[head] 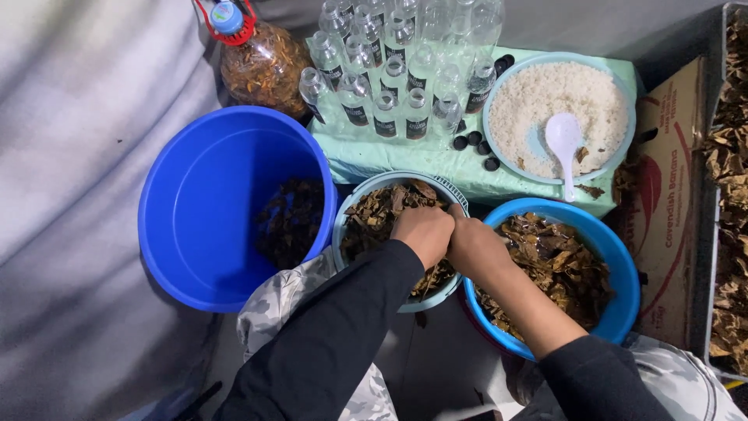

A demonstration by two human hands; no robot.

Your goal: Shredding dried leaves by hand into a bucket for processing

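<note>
Hands together over pale blue perforated basket (354, 204) at centre of view. Left hand (423, 231) curled, knuckles up, fingers buried in brown dried leaves (379, 214) filling the basket; grip narrow, closed into the leaf mass, exact contents of fist not visible. Right hand (477, 248) pressed against left, at right rim of basket; fingers hidden behind left hand and leaves, grip cannot be told. Both forearms in black sleeves, right one pushed up above wrist.

Just right of basket, touching or nearly so: medium blue bowl (623, 273), holding wet-looking brown leaves (561, 261). Right forearm crossing over its near left rim.

Left of basket: large deep blue bucket (195, 210), small dark leaf pile (292, 222) lying at its bottom right.

Far side: low desk with light green cover (389, 160). On it, cluster of small clear empty bottles (397, 70) without caps, dark labels. Several black caps (475, 144) loose on cover between bottles and a round pale blue dish (623, 86). Dish filled with white grains (545, 101); white plastic spoon (565, 144) resting in it, handle toward near rim. Few leaf scraps in dish beside spoon.

Far left of desk: large clear jug (265, 66) with blue cap and red handle ring, packed with brownish material.

Right edge: cardboard box (670, 203) on its side, then grey crate (721, 195) of dry tan leaves.

Near edge: knees in pale camouflage fabric (273, 312).
</note>
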